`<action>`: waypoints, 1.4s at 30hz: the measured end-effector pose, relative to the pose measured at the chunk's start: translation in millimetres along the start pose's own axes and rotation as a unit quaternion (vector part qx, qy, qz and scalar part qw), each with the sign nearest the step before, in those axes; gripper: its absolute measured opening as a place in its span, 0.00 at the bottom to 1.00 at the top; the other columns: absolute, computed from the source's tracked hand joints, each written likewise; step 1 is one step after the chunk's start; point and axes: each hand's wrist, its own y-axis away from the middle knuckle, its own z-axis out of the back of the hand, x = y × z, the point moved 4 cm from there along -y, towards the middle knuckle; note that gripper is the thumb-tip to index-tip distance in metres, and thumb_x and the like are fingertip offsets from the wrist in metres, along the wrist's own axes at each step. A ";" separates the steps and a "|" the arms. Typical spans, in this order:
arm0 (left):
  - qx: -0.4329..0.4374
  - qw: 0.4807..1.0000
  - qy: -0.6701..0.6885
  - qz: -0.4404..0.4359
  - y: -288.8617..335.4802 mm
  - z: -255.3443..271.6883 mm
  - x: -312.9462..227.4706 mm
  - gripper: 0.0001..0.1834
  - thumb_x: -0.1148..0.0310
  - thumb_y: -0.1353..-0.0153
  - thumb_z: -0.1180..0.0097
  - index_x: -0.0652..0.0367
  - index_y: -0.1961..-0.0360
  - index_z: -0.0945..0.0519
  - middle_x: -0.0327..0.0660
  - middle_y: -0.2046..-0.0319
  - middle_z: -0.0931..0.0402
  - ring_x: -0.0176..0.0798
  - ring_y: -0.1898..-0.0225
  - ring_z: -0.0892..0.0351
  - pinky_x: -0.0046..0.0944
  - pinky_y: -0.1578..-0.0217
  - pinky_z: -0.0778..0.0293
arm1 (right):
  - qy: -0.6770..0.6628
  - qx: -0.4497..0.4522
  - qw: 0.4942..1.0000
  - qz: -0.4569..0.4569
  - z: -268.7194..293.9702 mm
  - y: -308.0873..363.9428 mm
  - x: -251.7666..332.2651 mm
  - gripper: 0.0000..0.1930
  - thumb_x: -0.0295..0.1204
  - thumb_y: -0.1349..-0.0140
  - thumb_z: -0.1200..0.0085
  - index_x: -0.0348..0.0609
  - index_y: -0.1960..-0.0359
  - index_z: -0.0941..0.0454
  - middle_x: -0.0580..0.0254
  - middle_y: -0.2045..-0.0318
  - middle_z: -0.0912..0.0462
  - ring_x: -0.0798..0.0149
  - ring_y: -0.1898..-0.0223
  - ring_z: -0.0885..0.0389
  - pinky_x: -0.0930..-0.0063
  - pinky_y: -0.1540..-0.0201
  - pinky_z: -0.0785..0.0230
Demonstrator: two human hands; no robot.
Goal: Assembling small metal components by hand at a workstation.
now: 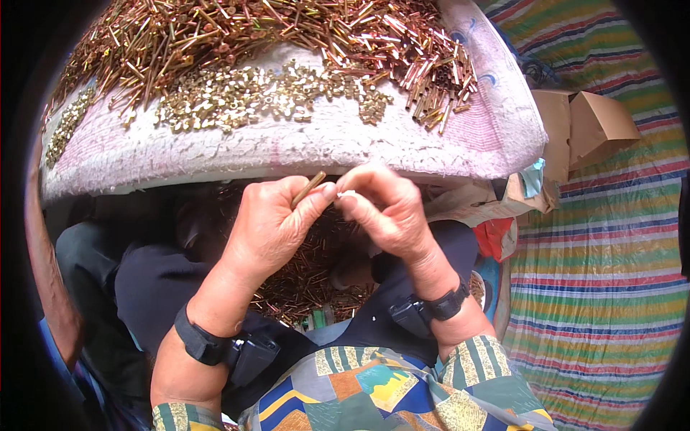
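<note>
Over my lap, my left hand [269,219] is closed on a brass-coloured metal tube [309,189], held between thumb and fingers and tilted up to the right. My right hand [384,210] meets it at the left thumb tip, fingers pinched and slightly blurred. Something small and pale glints at that pinch, too small to name. Beyond both hands lie a band of small shiny gold nuts [237,100] and a heap of long copper-coloured metal bolts or tubes [237,29], on a worn white padded surface [287,154].
More copper-coloured pieces [302,284] lie in a heap below my hands, between my legs. At the right are an opened cardboard box [553,133], a red bag [493,237] and a striped sheet [596,287]. Another person's arm [54,280] shows at the far left.
</note>
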 end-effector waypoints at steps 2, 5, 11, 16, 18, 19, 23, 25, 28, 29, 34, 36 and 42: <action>0.009 1.000 0.001 -0.003 2.3 -1.9 -3.9 0.16 0.62 0.44 0.44 0.65 0.80 0.25 0.43 0.90 0.43 0.27 0.85 0.47 0.34 0.86 0.43 | 0.019 0.050 0.996 -0.073 1.9 4.8 -1.1 0.08 0.28 0.41 0.48 0.37 0.75 0.30 0.68 0.85 0.31 0.81 0.82 0.36 0.85 0.79 0.42; 0.022 1.000 -0.021 -0.004 2.2 -3.8 -6.6 0.16 0.62 0.43 0.45 0.65 0.80 0.25 0.44 0.91 0.42 0.28 0.86 0.47 0.34 0.86 0.43 | -0.015 0.000 0.999 -0.052 1.2 5.0 -6.9 0.11 0.30 0.40 0.49 0.37 0.78 0.30 0.70 0.88 0.33 0.80 0.84 0.38 0.83 0.83 0.43; 0.036 0.992 -0.113 -0.051 7.2 -9.2 -14.8 0.14 0.61 0.44 0.45 0.60 0.80 0.24 0.48 0.85 0.33 0.45 0.85 0.34 0.39 0.82 0.36 | 0.051 0.055 0.991 -0.109 10.6 4.6 -10.8 0.13 0.29 0.42 0.48 0.37 0.83 0.31 0.66 0.87 0.31 0.79 0.83 0.38 0.80 0.81 0.41; 0.010 0.956 -0.277 -0.100 9.6 -11.7 -19.6 0.10 0.62 0.43 0.49 0.57 0.73 0.23 0.45 0.75 0.31 0.46 0.73 0.26 0.40 0.74 0.31 | 0.236 -0.219 0.947 -0.007 98.2 -23.6 -8.9 0.08 0.29 0.46 0.45 0.39 0.77 0.27 0.60 0.86 0.28 0.70 0.85 0.32 0.76 0.80 0.37; -0.010 0.949 -0.290 -0.123 7.1 -13.7 -22.1 0.10 0.61 0.42 0.49 0.55 0.72 0.23 0.45 0.79 0.29 0.47 0.75 0.26 0.40 0.76 0.31 | 0.363 -0.277 0.889 0.001 147.7 -28.7 -26.2 0.10 0.33 0.50 0.41 0.43 0.71 0.28 0.58 0.85 0.25 0.63 0.82 0.25 0.72 0.77 0.33; -0.011 0.949 -0.291 -0.122 7.1 -12.8 -22.1 0.10 0.61 0.42 0.49 0.55 0.72 0.23 0.45 0.79 0.29 0.47 0.75 0.26 0.40 0.76 0.31 | 0.429 -0.255 0.866 -0.037 148.9 -32.2 -29.1 0.12 0.34 0.51 0.41 0.44 0.70 0.28 0.57 0.84 0.24 0.60 0.80 0.23 0.68 0.76 0.32; 0.019 0.948 -0.309 -0.078 5.6 -14.1 -16.8 0.11 0.58 0.42 0.51 0.51 0.72 0.23 0.45 0.86 0.29 0.49 0.80 0.26 0.43 0.81 0.32 | 0.554 -0.226 0.798 -0.072 152.2 -37.5 -55.0 0.11 0.34 0.53 0.46 0.46 0.69 0.29 0.56 0.80 0.22 0.50 0.75 0.22 0.59 0.70 0.31; 0.003 0.944 -0.318 -0.089 5.7 -13.2 -15.6 0.11 0.57 0.41 0.52 0.50 0.72 0.23 0.45 0.88 0.29 0.50 0.82 0.26 0.44 0.82 0.33 | 0.518 -0.270 0.810 -0.048 157.8 -33.9 -56.7 0.07 0.30 0.54 0.47 0.46 0.72 0.27 0.55 0.79 0.22 0.53 0.75 0.22 0.63 0.69 0.30; -0.009 0.936 -0.341 -0.087 2.2 -14.6 -17.0 0.11 0.57 0.42 0.51 0.50 0.73 0.23 0.45 0.88 0.30 0.50 0.82 0.27 0.44 0.83 0.33 | 0.170 -0.317 0.933 0.014 164.3 -14.7 -47.0 0.06 0.20 0.47 0.53 0.37 0.68 0.24 0.66 0.80 0.24 0.73 0.78 0.27 0.80 0.74 0.34; -0.006 0.933 -0.351 -0.080 3.1 -14.7 -13.4 0.12 0.56 0.42 0.51 0.50 0.74 0.23 0.45 0.88 0.30 0.50 0.82 0.27 0.45 0.83 0.34 | 0.115 -0.249 0.961 -0.009 140.9 -10.7 -31.1 0.07 0.20 0.46 0.54 0.35 0.67 0.24 0.68 0.79 0.25 0.76 0.78 0.29 0.83 0.74 0.36; 0.004 0.928 -0.365 -0.071 3.2 -16.5 -9.4 0.13 0.55 0.43 0.50 0.52 0.76 0.25 0.46 0.88 0.28 0.52 0.82 0.25 0.47 0.83 0.32 | 0.019 -0.052 0.998 -0.008 54.0 8.5 19.5 0.06 0.18 0.44 0.51 0.35 0.66 0.23 0.68 0.77 0.26 0.80 0.78 0.32 0.86 0.76 0.40; 0.011 0.929 -0.365 -0.068 2.8 -17.5 -12.0 0.13 0.55 0.43 0.50 0.52 0.76 0.25 0.46 0.88 0.28 0.52 0.82 0.25 0.47 0.83 0.32 | 0.028 -0.046 0.999 -0.002 48.2 7.8 22.0 0.06 0.18 0.44 0.51 0.35 0.66 0.23 0.68 0.77 0.26 0.79 0.78 0.32 0.87 0.76 0.40; 0.023 0.919 -0.386 -0.074 5.2 -15.4 -10.6 0.12 0.55 0.42 0.51 0.50 0.73 0.23 0.44 0.89 0.30 0.49 0.84 0.27 0.46 0.84 0.34 | 0.072 0.020 0.996 0.056 42.5 0.7 28.7 0.06 0.15 0.46 0.52 0.34 0.68 0.24 0.66 0.77 0.26 0.78 0.79 0.31 0.86 0.77 0.39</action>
